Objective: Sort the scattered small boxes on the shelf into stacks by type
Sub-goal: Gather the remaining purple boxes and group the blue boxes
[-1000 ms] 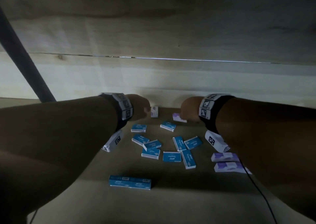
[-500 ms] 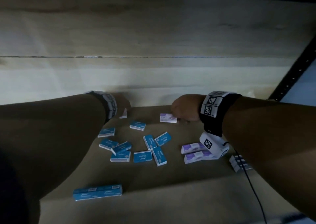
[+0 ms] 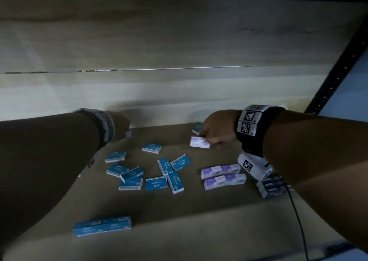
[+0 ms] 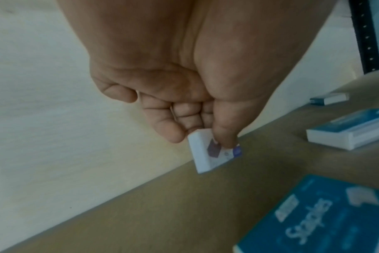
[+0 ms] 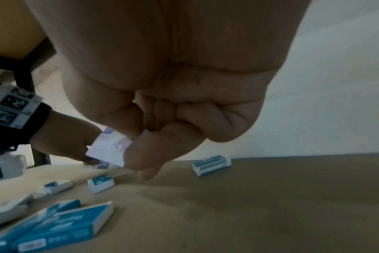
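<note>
My right hand (image 3: 214, 134) pinches a small purple-and-white box (image 3: 199, 142) a little above the shelf near the back wall; the right wrist view shows that box (image 5: 107, 150) between thumb and fingers. My left hand (image 3: 121, 124) at the back left pinches another purple-and-white box (image 4: 214, 152) between thumb and fingers, its corner (image 3: 128, 134) peeking out. Several blue staple boxes (image 3: 156, 183) lie scattered mid-shelf. Two rows of purple boxes (image 3: 223, 174) lie below my right hand.
A long row of blue boxes (image 3: 102, 225) lies near the shelf's front edge. Dark boxes (image 3: 271, 187) sit under my right forearm, beside a black cable (image 3: 298, 221). One blue box (image 3: 197, 128) lies by the wooden back wall (image 3: 179, 51). A black upright (image 3: 336, 71) stands right.
The view has swung left to right. My right hand has lifted its purple box off the shelf and drawn it toward me. The left hand still holds its box at the back.
</note>
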